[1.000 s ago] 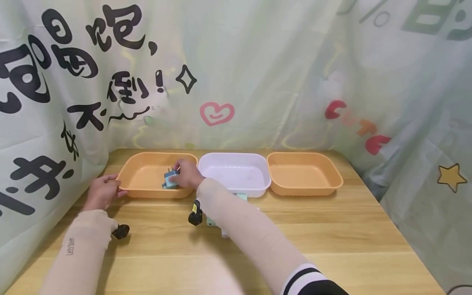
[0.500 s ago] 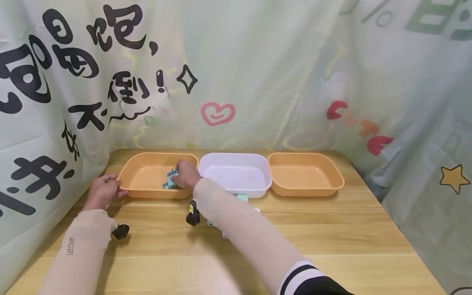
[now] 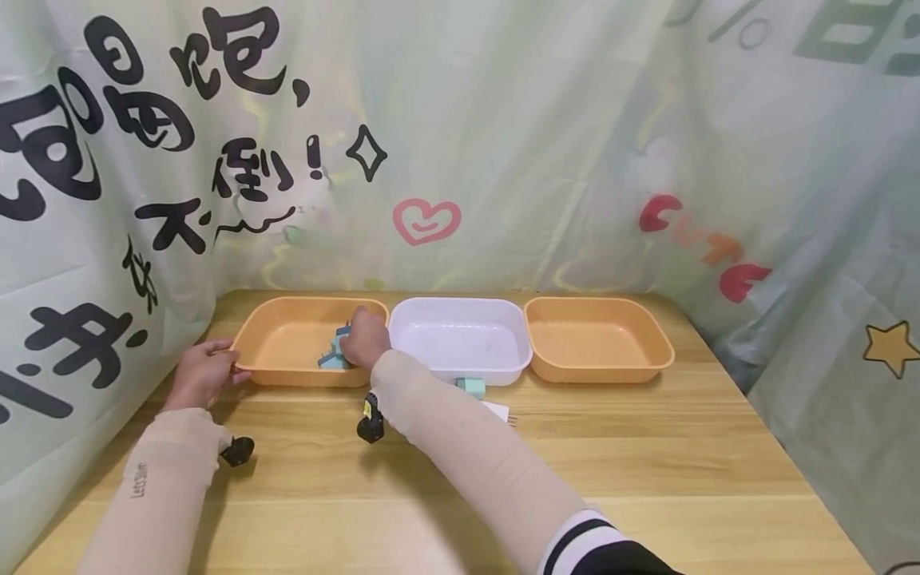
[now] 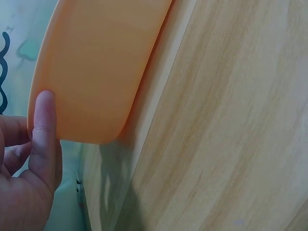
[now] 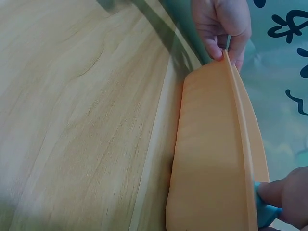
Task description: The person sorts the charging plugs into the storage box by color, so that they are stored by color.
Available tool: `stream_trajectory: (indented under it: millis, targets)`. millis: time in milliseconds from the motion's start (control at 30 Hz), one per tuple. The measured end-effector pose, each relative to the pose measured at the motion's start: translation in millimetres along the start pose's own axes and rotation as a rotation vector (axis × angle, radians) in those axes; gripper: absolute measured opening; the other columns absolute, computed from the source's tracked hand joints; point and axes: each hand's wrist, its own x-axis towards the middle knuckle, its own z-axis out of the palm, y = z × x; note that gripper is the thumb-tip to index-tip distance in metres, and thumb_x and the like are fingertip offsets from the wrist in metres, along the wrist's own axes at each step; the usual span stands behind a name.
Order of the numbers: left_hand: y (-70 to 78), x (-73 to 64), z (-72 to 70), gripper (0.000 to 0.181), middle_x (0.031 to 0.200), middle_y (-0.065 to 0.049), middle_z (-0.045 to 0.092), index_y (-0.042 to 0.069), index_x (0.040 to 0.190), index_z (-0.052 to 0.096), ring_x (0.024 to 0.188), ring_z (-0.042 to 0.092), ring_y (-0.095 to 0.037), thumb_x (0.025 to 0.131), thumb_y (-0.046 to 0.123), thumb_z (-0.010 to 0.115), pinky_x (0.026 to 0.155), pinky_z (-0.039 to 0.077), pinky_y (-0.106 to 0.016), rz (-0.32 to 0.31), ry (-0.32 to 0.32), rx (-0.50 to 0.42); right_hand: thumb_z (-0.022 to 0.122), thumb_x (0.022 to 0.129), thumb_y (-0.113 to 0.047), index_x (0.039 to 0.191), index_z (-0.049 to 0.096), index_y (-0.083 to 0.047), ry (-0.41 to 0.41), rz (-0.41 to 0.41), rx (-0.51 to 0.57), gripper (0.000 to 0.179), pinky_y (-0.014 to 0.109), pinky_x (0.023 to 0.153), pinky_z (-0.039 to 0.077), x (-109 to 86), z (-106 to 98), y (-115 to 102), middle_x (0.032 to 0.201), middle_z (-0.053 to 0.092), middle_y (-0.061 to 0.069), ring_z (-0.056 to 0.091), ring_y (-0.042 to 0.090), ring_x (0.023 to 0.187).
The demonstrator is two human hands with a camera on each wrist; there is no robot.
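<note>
My left hand (image 3: 201, 374) pinches the left end of an orange plastic tray (image 3: 287, 375), thumb on the outer wall and fingers behind the rim, as the left wrist view shows. My right hand (image 3: 365, 339) reaches into that tray's right part and grips a blue plug charger (image 3: 343, 337), partly covered by the fingers. A second blue piece (image 3: 332, 362) with a prong-like tip lies just below it on the tray floor. In the right wrist view, the thumb presses a blue surface (image 5: 265, 211) behind the tray wall.
A white tray (image 3: 460, 374) and another orange tray (image 3: 596, 372) stand in a row to the right. In front of the white tray lie a mint-coloured block (image 3: 471, 387) and a white plug charger (image 3: 497, 411), partly behind the right forearm. A printed curtain (image 3: 503, 160) hangs behind the table.
My right hand has shifted slightly within the tray, turning the blue charger and drawing it a little right, so more of the lower blue piece shows. My left hand stays at the rim.
</note>
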Motion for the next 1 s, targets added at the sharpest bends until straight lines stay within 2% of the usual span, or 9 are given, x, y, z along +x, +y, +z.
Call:
stream_trajectory:
  millis: [267, 533, 733, 867, 1000]
  targets:
    - [3.3, 2.1, 0.5, 0.052, 0.141, -0.033, 0.031, -0.008, 0.149, 0.021, 0.068, 0.061, -0.006, 0.102, 0.006, 0.037, 0.073, 0.058, -0.027, -0.019, 0.020, -0.010, 0.069, 0.085, -0.016, 0.095, 0.059, -0.010, -0.047, -0.056, -0.056, 0.015, 0.021, 0.057, 0.044, -2.0, -8, -3, 0.077, 0.056, -0.001, 0.051, 0.013, 0.068]
    - [1.6, 0.4, 0.6, 0.052, 0.141, -0.033, 0.031, -0.008, 0.149, 0.022, 0.068, 0.061, -0.005, 0.102, 0.006, 0.037, 0.073, 0.058, -0.027, -0.020, 0.020, 0.000, 0.073, 0.079, -0.011, 0.085, 0.061, -0.013, -0.065, -0.149, -0.197, 0.014, 0.023, 0.051, 0.043, 5.9, 10, 0, 0.072, 0.056, -0.002, 0.051, 0.013, 0.063]
    - [0.7, 0.8, 2.8, 0.052, 0.142, -0.033, 0.031, -0.008, 0.149, 0.022, 0.069, 0.061, -0.005, 0.102, 0.007, 0.038, 0.074, 0.058, -0.027, -0.008, 0.018, -0.005, 0.072, 0.083, -0.017, 0.085, 0.063, -0.014, -0.104, -0.185, -0.318, 0.009, 0.026, 0.049, 0.044, 7.0, 15, 0, 0.072, 0.057, -0.002, 0.049, 0.014, 0.059]
    - [0.3, 2.0, 2.1, 0.052, 0.141, -0.033, 0.031, -0.007, 0.150, 0.023, 0.069, 0.061, -0.005, 0.102, 0.006, 0.038, 0.074, 0.058, -0.026, -0.006, 0.020, -0.014, 0.070, 0.086, -0.016, 0.088, 0.065, -0.014, -0.115, -0.183, -0.303, 0.006, 0.025, 0.049, 0.044, 6.9, 14, -1, 0.073, 0.057, -0.002, 0.049, 0.013, 0.060]
    - [-1.4, 2.6, -0.8, 0.052, 0.140, -0.033, 0.032, -0.008, 0.149, 0.022, 0.068, 0.062, -0.005, 0.102, 0.006, 0.038, 0.073, 0.058, -0.027, -0.006, 0.018, -0.017, 0.065, 0.090, -0.020, 0.088, 0.065, -0.012, -0.162, -0.171, -0.215, 0.008, 0.023, 0.052, 0.044, 6.3, 9, -2, 0.076, 0.056, -0.001, 0.050, 0.013, 0.063]
